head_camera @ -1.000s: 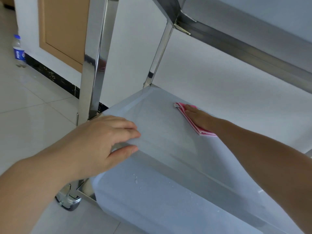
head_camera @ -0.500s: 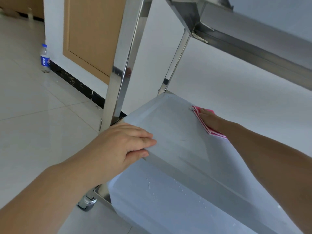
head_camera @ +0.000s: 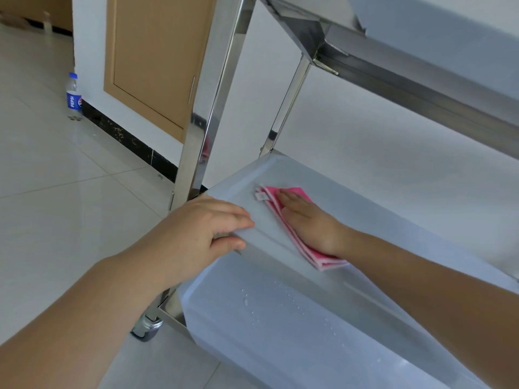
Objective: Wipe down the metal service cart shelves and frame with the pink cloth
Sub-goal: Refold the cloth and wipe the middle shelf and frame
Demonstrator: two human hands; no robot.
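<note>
Right hand (head_camera: 307,220) pressed flat on the cloth (head_camera: 289,226), wiping the middle shelf (head_camera: 393,234); left hand (head_camera: 202,228) gripped its edge. Next, probably a sweep along it.

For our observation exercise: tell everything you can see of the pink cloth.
The cloth is pink with paler edges, folded into flat layers, with a small white tag at its far corner. It lies flat on the middle shelf. The right hand presses on it with straight fingers; nothing else touches it.
</note>
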